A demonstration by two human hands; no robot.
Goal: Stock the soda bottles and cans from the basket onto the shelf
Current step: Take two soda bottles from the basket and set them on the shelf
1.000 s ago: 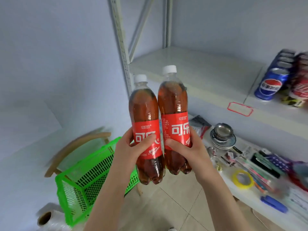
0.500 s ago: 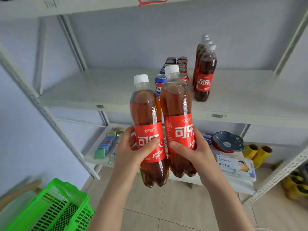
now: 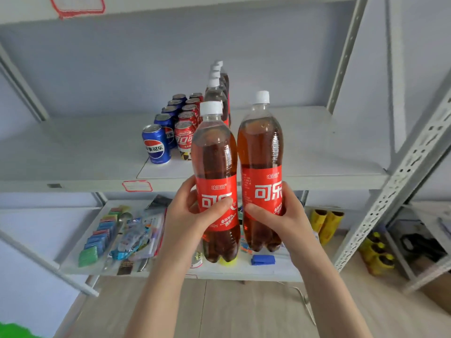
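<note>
I hold two cola bottles with red labels and white caps upright in front of the shelf. My left hand [image 3: 192, 213] grips the left bottle [image 3: 214, 154] around its label. The right bottle [image 3: 261, 147] sits slightly higher, gripped at the label by my right hand [image 3: 280, 218]. Both bottles hang in the air before the front edge of the middle shelf board [image 3: 317, 152]. On that board stand a row of blue cans [image 3: 156, 147], a row of red cans [image 3: 184, 137] and a row of cola bottles [image 3: 220, 91] running toward the back wall. The green basket [image 3: 12, 330] shows only as a corner at the bottom left.
Bare board lies right of the bottle row. A perforated grey upright [image 3: 395, 184] slants at the right. The lower shelf [image 3: 80, 259] carries sponges, packets and small tools. Yellow rolls [image 3: 324, 223] stand behind it. A cable [image 3: 305, 301] trails on the wooden floor.
The view has swung from the basket to face the shelf and come closer. Both bottles have risen toward the middle shelf, and the right one has moved apart from the left one.
</note>
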